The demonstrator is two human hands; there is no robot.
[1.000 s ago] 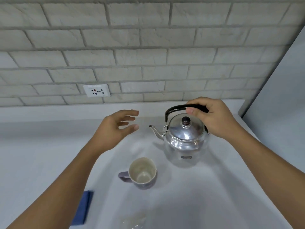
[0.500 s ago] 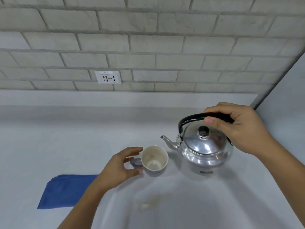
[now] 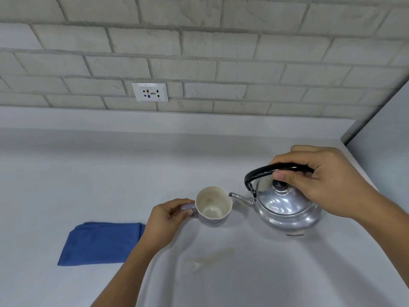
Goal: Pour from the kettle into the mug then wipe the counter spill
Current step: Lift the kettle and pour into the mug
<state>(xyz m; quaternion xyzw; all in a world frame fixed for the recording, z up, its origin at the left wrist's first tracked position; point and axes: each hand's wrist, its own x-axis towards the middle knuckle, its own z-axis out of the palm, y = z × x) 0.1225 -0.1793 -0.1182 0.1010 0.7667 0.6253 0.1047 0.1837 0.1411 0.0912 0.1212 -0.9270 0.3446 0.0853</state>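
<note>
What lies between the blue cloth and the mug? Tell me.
In the head view, the left hand lies between the blue cloth and the mug, gripping its handle.

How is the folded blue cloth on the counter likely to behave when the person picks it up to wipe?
The folded blue cloth lies flat in soft layers, so it will probably go limp and unfold when lifted by one edge. It looks thin, so likely light. On the smooth grey counter it may slide rather than grip when pushed.

Pale counter (image 3: 93,173) — on it: mug (image 3: 213,207), kettle (image 3: 287,209), folded blue cloth (image 3: 99,243), faint spill (image 3: 210,259).
</note>
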